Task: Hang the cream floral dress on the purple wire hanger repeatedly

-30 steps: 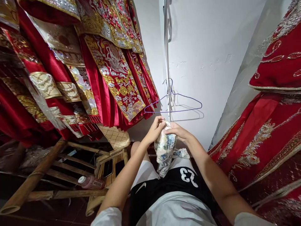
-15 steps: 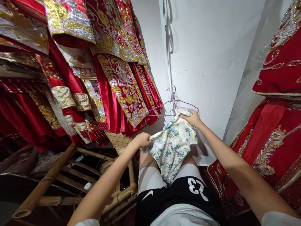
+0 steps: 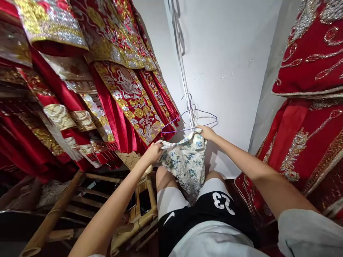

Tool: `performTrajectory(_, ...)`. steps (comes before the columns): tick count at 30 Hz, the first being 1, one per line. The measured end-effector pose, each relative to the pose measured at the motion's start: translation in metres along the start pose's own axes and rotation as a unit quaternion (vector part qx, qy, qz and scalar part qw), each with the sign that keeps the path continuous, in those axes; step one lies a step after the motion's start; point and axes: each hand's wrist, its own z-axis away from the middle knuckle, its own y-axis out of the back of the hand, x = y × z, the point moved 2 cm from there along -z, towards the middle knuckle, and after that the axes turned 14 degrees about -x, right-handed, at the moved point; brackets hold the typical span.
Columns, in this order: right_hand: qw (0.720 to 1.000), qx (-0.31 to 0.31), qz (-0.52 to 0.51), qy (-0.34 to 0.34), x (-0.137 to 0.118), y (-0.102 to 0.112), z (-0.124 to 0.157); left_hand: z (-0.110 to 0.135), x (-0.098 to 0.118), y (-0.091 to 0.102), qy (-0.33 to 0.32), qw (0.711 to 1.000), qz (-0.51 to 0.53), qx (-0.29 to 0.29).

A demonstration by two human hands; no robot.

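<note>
A white cloth with a blue and green flower print [image 3: 186,162] hangs spread between my two hands above my knees. My left hand [image 3: 152,152] is closed on its left top corner. My right hand [image 3: 206,132] is closed on its right top corner, right under a purple wire hanger [image 3: 187,119]. The hanger hangs from a thin metal pole [image 3: 182,67] against the white wall, and beside it is a second, pale wire hanger.
Red garments with gold and silver embroidery [image 3: 125,92] hang in a dense row on the left, and more red embroidered cloth [image 3: 308,117] hangs on the right. A bamboo rack [image 3: 88,200] stands low on the left. I wear black and white shorts marked 23 [image 3: 222,201].
My hands have drawn apart and risen, unfolding the bunched cloth into a spread sheet. My right hand has moved up next to the hanger, then both hands came slightly closer.
</note>
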Motion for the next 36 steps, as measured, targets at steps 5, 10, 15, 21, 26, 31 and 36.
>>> performTrajectory(5, 0.999, 0.007, 0.010, 0.052, 0.019, 0.011, 0.030, -0.027, 0.001, 0.019, 0.000, 0.999, -0.015, 0.029)
performTrajectory(10, 0.996, 0.001, 0.003, 0.092, 0.019, 0.029, 0.055, -0.068, 0.022, 0.042, -0.037, 0.996, 0.016, 0.075)
performTrajectory(15, 0.995, -0.011, 0.022, 0.099, -0.016, 0.019, 0.064, -0.107, 0.055, 0.052, -0.110, 0.969, 0.127, 0.184)
performTrajectory(21, 0.997, -0.010, 0.026, 0.076, -0.042, 0.011, 0.076, -0.116, 0.038, 0.040, -0.034, 0.963, 0.146, 0.224)
performTrajectory(26, 0.995, -0.007, -0.030, 0.096, -0.049, 0.013, 0.083, -0.111, 0.033, 0.034, -0.064, 0.963, 0.152, 0.212)
performTrajectory(31, 0.995, 0.021, -0.059, 0.072, -0.060, 0.020, 0.102, -0.118, 0.041, 0.037, -0.107, 0.965, 0.133, 0.200)
performTrajectory(36, 0.981, 0.192, -0.037, -0.006, -0.046, 0.068, 0.125, -0.119, 0.032, 0.044, -0.111, 0.961, 0.132, 0.214)
